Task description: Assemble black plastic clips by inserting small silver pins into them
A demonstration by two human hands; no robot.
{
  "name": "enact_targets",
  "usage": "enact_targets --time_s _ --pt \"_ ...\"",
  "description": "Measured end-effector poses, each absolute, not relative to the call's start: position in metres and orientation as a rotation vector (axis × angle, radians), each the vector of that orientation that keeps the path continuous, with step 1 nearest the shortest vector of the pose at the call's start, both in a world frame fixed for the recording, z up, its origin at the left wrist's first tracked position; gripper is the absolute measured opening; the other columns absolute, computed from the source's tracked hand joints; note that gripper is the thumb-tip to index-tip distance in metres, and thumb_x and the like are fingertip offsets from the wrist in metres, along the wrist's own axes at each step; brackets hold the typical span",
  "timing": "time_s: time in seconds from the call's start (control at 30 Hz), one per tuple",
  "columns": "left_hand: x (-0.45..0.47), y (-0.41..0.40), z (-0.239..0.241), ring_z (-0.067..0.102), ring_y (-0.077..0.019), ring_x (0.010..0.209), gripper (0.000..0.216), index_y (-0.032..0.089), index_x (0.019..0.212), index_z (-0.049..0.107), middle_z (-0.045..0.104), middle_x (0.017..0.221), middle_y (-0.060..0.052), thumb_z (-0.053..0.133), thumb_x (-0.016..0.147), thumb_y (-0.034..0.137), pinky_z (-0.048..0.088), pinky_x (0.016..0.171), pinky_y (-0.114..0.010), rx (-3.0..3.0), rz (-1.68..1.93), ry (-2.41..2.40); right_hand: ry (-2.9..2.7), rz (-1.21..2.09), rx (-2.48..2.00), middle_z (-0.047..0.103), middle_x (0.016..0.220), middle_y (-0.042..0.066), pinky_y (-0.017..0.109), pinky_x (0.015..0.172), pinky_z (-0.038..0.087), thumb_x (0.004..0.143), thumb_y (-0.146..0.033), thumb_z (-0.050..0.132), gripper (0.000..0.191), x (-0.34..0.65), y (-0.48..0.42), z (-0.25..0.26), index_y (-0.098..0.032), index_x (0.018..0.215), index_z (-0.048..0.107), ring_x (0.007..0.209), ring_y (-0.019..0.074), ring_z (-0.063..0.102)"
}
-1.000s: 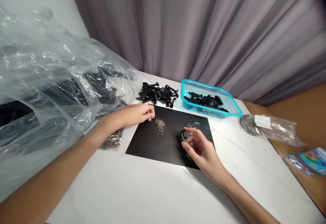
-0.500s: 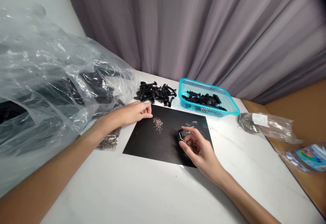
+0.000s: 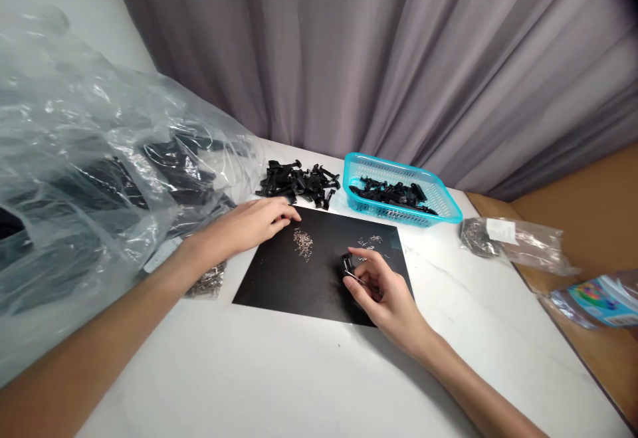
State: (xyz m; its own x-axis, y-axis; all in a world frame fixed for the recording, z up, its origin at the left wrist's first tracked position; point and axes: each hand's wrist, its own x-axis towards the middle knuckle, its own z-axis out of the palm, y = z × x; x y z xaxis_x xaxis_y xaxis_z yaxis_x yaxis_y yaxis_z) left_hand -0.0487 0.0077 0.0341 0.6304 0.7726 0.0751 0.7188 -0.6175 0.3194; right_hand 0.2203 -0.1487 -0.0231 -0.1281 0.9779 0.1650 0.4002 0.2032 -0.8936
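A black mat [image 3: 299,282] lies on the white table [image 3: 279,371]. Two small heaps of tiny metal pieces sit on it, one [image 3: 302,243] near my left hand and one [image 3: 369,242] by my right. My left hand [image 3: 254,220] rests at the mat's far left edge, fingers curled and pinched just short of the pile of black plastic clips [image 3: 298,184]. What the fingers hold, if anything, is hidden. My right hand [image 3: 381,286] is closed on a small black clip with a metal part [image 3: 347,266] over the mat.
A turquoise basket [image 3: 438,197] with black clips stands behind the mat. A big clear plastic bag [image 3: 90,159] of black parts fills the left. Small bags of metal parts lie at the left [image 3: 207,282] and right [image 3: 503,235]. A brown surface [image 3: 588,225] borders the table's right.
The view has drifted, so everything sits a little further left and up. My left fingers edged toward the clip pile. My right hand keeps its hold on the small clip.
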Motion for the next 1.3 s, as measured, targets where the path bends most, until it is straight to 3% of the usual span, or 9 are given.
enact_targets --time_s 0.2,0.43,0.63,0.73,0.8,0.93,0.97,1.1,1.3 --pt "-0.046 -0.003 0.044 0.066 -0.0265 0.119 0.048 0.03 0.123 0.076 0.068 0.136 -0.003 0.041 0.094 0.017 0.05 0.105 -0.04 2.738 0.161 1.17 -1.675 0.906 -1.312 0.056 0.085 -0.001 0.027 0.059 0.04 0.102 -0.037 0.057 0.039 0.221 -0.147 -0.022 -0.024 0.138 0.049 0.066 0.0132 0.049" --pt "-0.05 -0.003 0.04 0.052 -0.0335 0.141 0.05 0.032 0.137 0.068 0.06 0.151 -0.005 0.048 0.093 0.019 0.038 0.119 -0.05 2.733 0.009 1.165 -1.678 0.888 -1.31 0.055 0.083 -0.002 0.026 0.058 0.04 0.101 -0.037 0.057 0.039 0.22 -0.147 -0.021 -0.022 0.137 0.05 0.063 0.0125 0.048" --pt "-0.049 0.007 0.032 0.068 -0.0262 0.111 0.028 0.025 0.117 0.074 0.074 0.12 -0.005 0.057 0.096 0.032 0.048 0.101 -0.039 2.787 0.304 1.125 -1.677 0.888 -1.316 0.056 0.084 -0.001 0.026 0.058 0.04 0.101 -0.037 0.057 0.039 0.22 -0.147 -0.022 -0.022 0.137 0.05 0.065 0.0131 0.049" --pt "-0.043 0.009 0.037 0.068 -0.0245 0.091 0.018 0.021 0.098 0.074 0.075 0.098 -0.005 0.061 0.096 0.034 0.049 0.089 -0.038 2.791 0.408 1.175 -1.685 0.885 -1.31 0.056 0.084 -0.001 0.027 0.058 0.04 0.101 -0.036 0.057 0.039 0.22 -0.148 -0.023 -0.022 0.137 0.05 0.065 0.0132 0.049" --pt "-0.036 0.005 0.039 0.066 -0.0242 0.09 0.019 0.021 0.092 0.073 0.073 0.094 -0.004 0.06 0.098 0.034 0.048 0.089 -0.038 2.789 0.564 1.162 -1.682 0.888 -1.303 0.057 0.084 -0.001 0.027 0.058 0.04 0.101 -0.036 0.057 0.039 0.219 -0.148 -0.022 -0.022 0.137 0.05 0.064 0.0132 0.049" --pt "-0.01 -0.019 0.033 0.064 -0.0215 0.103 0.018 0.023 0.096 0.073 0.074 0.106 -0.003 0.063 0.099 0.038 0.05 0.089 -0.033 2.495 0.882 0.958 -1.646 0.924 -1.307 0.059 0.082 -0.002 0.027 0.058 0.038 0.101 -0.039 0.059 0.04 0.218 -0.147 -0.019 -0.023 0.136 0.051 0.062 0.0127 0.047" --pt "-0.003 -0.027 0.03 0.064 -0.0202 0.103 0.018 0.024 0.096 0.073 0.073 0.109 -0.003 0.064 0.098 0.039 0.051 0.088 -0.032 2.397 0.882 0.895 -1.62 0.947 -1.308 0.061 0.082 -0.002 0.027 0.057 0.038 0.1 -0.041 0.06 0.04 0.218 -0.146 -0.019 -0.023 0.135 0.052 0.061 0.0128 0.047" --pt "0.019 -0.055 0.016 0.06 -0.0202 0.122 0.014 0.027 0.096 0.074 0.069 0.125 -0.001 0.064 0.099 0.036 0.045 0.108 -0.036 2.282 0.803 0.735 -1.489 1.051 -1.263 0.067 0.08 -0.001 0.028 0.061 0.039 0.097 -0.047 0.065 0.042 0.22 -0.142 -0.016 -0.022 0.128 0.053 0.066 0.0147 0.054" --pt "0.026 -0.065 0.001 0.062 -0.0208 0.127 0.015 0.025 0.101 0.07 0.068 0.134 -0.003 0.059 0.102 0.035 0.045 0.113 -0.038 2.133 0.785 0.715 -1.407 1.1 -1.195 0.065 0.077 -0.002 0.029 0.063 0.043 0.098 -0.048 0.065 0.039 0.222 -0.138 -0.019 -0.023 0.125 0.055 0.068 0.0157 0.058"
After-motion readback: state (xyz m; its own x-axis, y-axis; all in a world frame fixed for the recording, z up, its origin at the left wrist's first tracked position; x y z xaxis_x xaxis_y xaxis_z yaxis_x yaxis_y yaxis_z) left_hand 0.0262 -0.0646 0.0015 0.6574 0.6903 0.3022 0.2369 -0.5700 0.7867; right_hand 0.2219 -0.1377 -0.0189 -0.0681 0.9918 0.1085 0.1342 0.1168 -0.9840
